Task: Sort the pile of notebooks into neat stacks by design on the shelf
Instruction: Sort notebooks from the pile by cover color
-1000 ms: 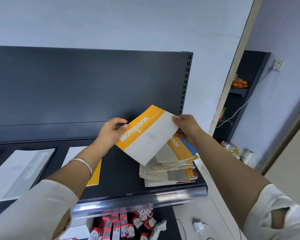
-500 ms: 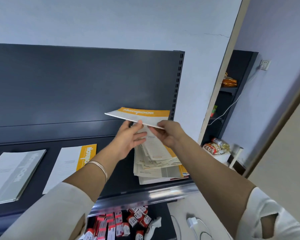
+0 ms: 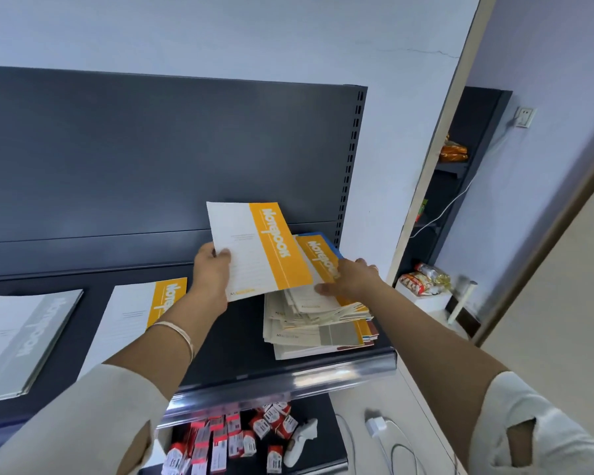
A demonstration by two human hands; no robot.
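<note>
Head view, centre of frame: grips an orange-striped notebook (image 3: pixel 258 248) with the left hand (image 3: pixel 210 272), thumb on the white cover, fingers behind the lower left edge. Holds it lifted above the shelf (image 3: pixel 288 375), cover facing the camera, likely so as to read the design before choosing a stack. Lays the right hand (image 3: pixel 350 279) on the mixed pile (image 3: pixel 316 323) just right of centre, fingers fairly straight across the top orange cover, holding nothing. Serves to steady the fanned, uneven pile against sliding towards the shelf lip. Shows two sorted spots at lower left: a flat orange notebook (image 3: pixel 141 313), matching the held one and so its natural destination, and a grey notebook (image 3: pixel 21 341) further left, apart from it, one design per spot.

Hides a good deal. Covers the pile's upper left corner with the held notebook and part of its top with the right hand. Leaves the pile's count and lower designs unreadable beyond slivers of blue, red and grey-brown at the edges. Cuts the grey notebook at the left border. Cannot tell whether either sorted spot holds one notebook or several. Blurs the small red-and-white boxes (image 3: pixel 227 437) on the lower shelf, bottom centre, labels illegible.
</note>
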